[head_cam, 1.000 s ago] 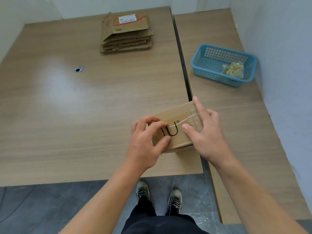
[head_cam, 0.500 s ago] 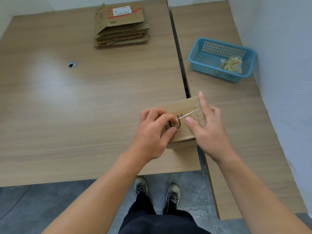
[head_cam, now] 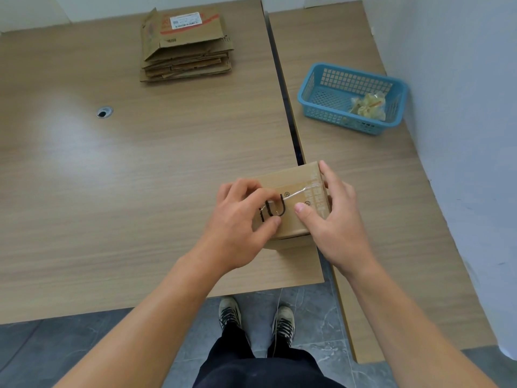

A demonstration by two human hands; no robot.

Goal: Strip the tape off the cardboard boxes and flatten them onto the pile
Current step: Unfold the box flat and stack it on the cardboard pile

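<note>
Well, left hand (head_cam: 240, 219) pinches a barely visible tape strand (head_cam: 299, 192), hiding print on the box (head_cam: 291, 179), right hand (head_cam: 340, 219) grips its end.

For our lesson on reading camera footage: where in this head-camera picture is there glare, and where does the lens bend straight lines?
Head view: a pale glare patch lies on the left table; the peeled tape strand on the box glints; the wide lens bows the right table edge along the wall.
</note>
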